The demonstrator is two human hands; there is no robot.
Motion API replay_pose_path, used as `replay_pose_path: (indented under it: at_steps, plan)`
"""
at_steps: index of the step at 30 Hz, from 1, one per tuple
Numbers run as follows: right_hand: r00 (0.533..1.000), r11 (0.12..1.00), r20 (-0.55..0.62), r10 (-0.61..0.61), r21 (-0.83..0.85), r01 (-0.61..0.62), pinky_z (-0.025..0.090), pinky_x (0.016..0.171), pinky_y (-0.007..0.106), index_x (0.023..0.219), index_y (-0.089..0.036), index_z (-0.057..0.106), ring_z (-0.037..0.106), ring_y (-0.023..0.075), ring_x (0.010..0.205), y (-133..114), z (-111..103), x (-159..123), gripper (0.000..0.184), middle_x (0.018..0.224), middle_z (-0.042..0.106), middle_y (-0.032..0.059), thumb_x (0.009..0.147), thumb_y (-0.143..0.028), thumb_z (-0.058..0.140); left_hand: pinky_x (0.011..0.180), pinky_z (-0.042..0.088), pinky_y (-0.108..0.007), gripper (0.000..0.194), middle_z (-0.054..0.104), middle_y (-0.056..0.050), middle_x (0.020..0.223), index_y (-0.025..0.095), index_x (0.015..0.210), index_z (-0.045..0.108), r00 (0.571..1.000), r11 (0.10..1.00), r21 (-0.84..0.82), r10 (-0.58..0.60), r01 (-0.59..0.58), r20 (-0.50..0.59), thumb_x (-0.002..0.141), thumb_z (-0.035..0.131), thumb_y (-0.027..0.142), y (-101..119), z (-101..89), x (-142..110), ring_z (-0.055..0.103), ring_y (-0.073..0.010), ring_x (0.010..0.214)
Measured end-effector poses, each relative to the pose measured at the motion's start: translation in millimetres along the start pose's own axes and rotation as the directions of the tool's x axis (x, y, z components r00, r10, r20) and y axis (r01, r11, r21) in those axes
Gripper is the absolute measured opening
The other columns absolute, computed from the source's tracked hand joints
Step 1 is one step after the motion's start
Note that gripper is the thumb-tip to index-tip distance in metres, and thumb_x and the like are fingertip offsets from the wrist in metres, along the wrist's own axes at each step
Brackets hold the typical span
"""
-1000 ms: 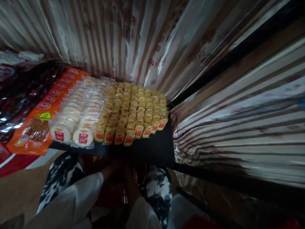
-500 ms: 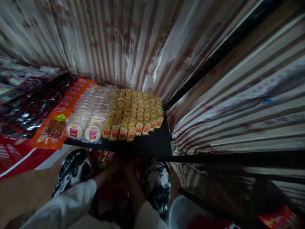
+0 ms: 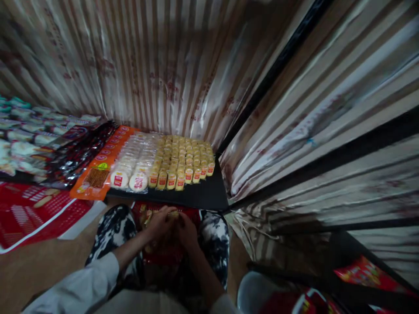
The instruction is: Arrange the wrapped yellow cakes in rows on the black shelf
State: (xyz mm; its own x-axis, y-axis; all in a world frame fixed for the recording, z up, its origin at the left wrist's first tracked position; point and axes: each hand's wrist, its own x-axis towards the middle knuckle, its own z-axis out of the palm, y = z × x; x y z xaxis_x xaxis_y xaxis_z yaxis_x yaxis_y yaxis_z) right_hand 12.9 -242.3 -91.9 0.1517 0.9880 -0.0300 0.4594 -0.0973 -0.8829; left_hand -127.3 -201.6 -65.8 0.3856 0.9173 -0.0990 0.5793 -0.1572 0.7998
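Observation:
My left hand and my right hand are close together between my knees, just below the shelf's front edge. Both have curled fingers around small yellow-wrapped snack packets, though the dim light blurs how many. Below them sits a red container holding more yellow packets; my hands hide part of it. Above, on the black shelf, stand tight rows of yellow-wrapped snack packets. To their left are two rows of round white crackers in clear wrap.
Left along the shelf lie an orange snack bag, dark shiny packs and white packs. A striped sheet hangs behind. Black poles cross the right side. At lower right are a pale tub and a red packet.
The view has shifted, showing more of the shelf's left side. My hands, earlier deep in shadow under the shelf edge, have come up into sight with a yellow packet between them.

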Motion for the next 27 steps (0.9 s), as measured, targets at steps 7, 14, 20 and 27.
replay_pose_path:
  at_steps: [7,14,20,27]
  plan:
    - [0.983,0.991,-0.130,-0.129,-0.048,0.123,0.051,0.083,0.035,0.109,-0.020,0.064,0.063,0.0217,0.092,-25,-39,23,0.034,0.102,0.068,0.0081,0.079,-0.034,0.055,0.079,0.052,-0.030,0.047,0.058,-0.011,0.111,0.014,0.126,0.047,0.983,0.983,-0.167,0.049,-0.079,-0.177,0.080,0.048,0.022,44,-9.4,14,0.062,-0.0133,0.079]
    - [0.954,0.995,-0.283,-0.095,0.005,0.100,0.051,0.076,0.030,0.112,-0.015,0.062,0.061,0.0193,0.086,-32,-48,73,0.041,0.099,0.063,0.0111,0.079,-0.038,0.052,0.066,0.054,-0.023,0.058,0.048,-0.015,0.124,0.019,0.136,0.031,0.901,0.922,-0.245,0.188,-0.299,-0.391,0.080,0.046,0.016,51,10.5,42,0.062,-0.0127,0.087]
    - [0.942,1.000,-0.335,-0.010,0.012,0.015,0.050,0.079,0.031,0.118,-0.015,0.056,0.061,0.0183,0.085,-22,-38,106,0.046,0.098,0.063,0.0098,0.080,-0.039,0.050,0.090,0.051,-0.035,0.047,0.048,-0.014,0.127,0.015,0.125,0.047,0.893,0.970,0.008,0.228,-0.244,-0.387,0.078,0.042,0.013,44,14.1,55,0.054,-0.0213,0.111]
    - [0.939,0.998,-0.342,0.030,0.067,-0.007,0.051,0.072,0.029,0.106,-0.016,0.052,0.062,0.0187,0.087,-26,-29,121,0.035,0.094,0.064,0.0088,0.079,-0.038,0.051,0.101,0.043,-0.035,0.047,0.051,-0.013,0.123,0.011,0.123,0.051,0.932,0.969,0.201,0.203,-0.146,-0.299,0.078,0.038,0.008,37,14.3,67,0.050,-0.0211,0.117]
